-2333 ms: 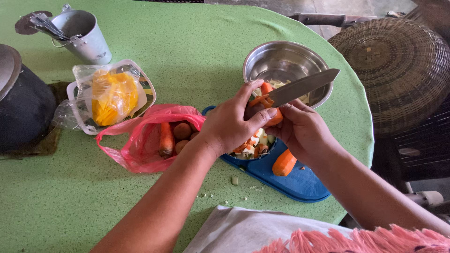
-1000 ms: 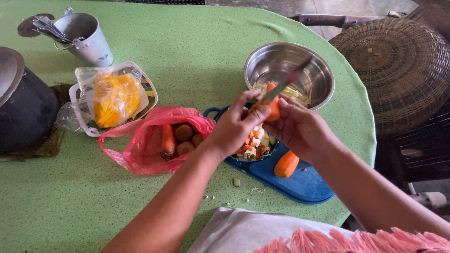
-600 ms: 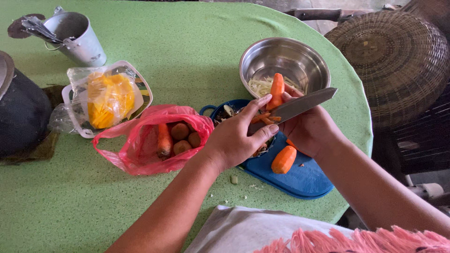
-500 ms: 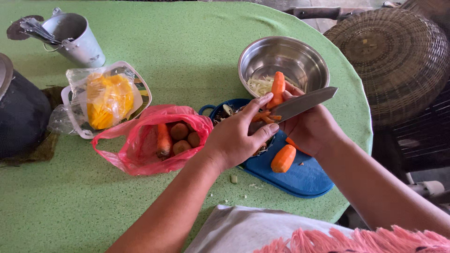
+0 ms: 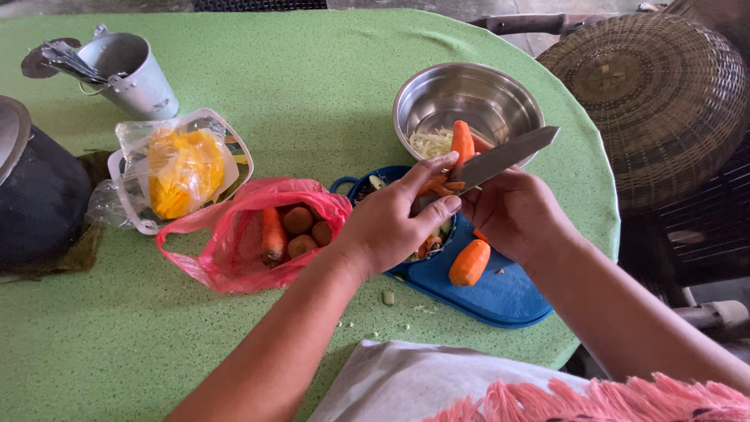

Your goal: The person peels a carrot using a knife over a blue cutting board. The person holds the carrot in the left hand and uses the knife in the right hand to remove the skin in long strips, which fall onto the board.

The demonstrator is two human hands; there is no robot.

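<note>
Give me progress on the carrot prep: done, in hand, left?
Done: pale shreds in the steel bowl, scraps on the blue board.
In hand: left hand holds a carrot, right hand the knife.
Left: one carrot piece on the board, more in the red bag.

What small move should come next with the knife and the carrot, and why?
Probably draw the knife in the right hand along the carrot the left hand holds up, away from the fingers: the blade already lies against it, over the steel bowl holding pale shreds.

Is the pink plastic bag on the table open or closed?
Open. The pink plastic bag gapes at its mouth, showing a carrot and round brown vegetables inside.
</note>
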